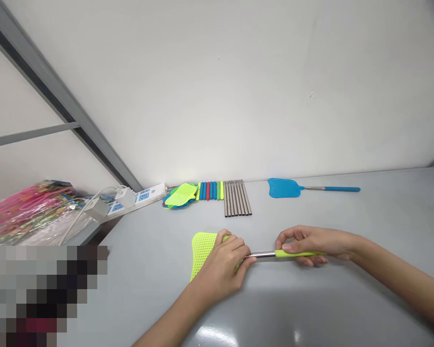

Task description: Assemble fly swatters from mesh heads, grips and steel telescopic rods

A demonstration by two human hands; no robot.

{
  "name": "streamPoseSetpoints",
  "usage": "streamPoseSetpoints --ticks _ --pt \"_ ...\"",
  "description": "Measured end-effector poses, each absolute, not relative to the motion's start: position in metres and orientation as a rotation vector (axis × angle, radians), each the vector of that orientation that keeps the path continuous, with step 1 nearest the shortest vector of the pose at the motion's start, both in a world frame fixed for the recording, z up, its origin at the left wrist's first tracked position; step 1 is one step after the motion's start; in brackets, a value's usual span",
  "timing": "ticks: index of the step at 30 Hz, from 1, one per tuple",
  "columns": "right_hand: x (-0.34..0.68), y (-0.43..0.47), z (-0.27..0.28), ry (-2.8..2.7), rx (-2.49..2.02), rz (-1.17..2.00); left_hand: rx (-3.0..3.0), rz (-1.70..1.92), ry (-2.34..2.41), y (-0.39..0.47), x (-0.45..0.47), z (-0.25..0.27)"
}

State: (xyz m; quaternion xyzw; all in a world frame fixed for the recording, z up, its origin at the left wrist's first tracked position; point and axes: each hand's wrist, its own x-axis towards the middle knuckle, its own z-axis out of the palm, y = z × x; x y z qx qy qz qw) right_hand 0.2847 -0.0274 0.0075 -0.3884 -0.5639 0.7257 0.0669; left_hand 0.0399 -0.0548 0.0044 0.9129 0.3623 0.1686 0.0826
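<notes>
A yellow-green fly swatter (203, 248) lies across the grey table in front of me, its perforated head to the left. My left hand (228, 260) is closed around the neck, where the head meets the metal rod (263, 254), and covers part of the head. At the other end, my right hand (307, 243) grips the yellow-green handle (282, 253) between thumb and fingers. Bare metal shows between the two hands. Farther back, a blue fly swatter (284, 188) lies with its rod and blue handle pointing right.
Along the wall lie several metal rods (237, 198), a row of coloured handles (211, 191) and a pile of swatter heads (181, 195). A white power strip (144, 195) with plugged-in chargers sits at the left. Plastic-wrapped colourful goods (32, 212) lie beyond the table's left edge.
</notes>
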Motion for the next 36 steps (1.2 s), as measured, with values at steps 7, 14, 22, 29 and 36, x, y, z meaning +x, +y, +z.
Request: streamPoseSetpoints --ticks 7,14,22,29,36 --pt "0.299 -0.009 0.000 -1.738 -1.177 1.932 2.638 0.626 1.253 -0.047 0.035 -0.001" --pt "0.331 0.009 0.001 -1.356 -1.205 1.584 2.552 0.691 1.329 -0.043 0.031 -0.006" --pt "0.391 0.021 0.002 -0.899 -1.079 1.283 2.335 0.642 1.268 -0.046 0.030 -0.003" --pt "0.434 0.031 -0.017 -0.655 -1.007 1.135 2.296 0.598 1.233 -0.049 0.029 -0.003" --pt "0.451 0.051 -0.042 -0.509 -1.019 1.045 2.304 0.591 1.228 -0.047 0.027 -0.003"
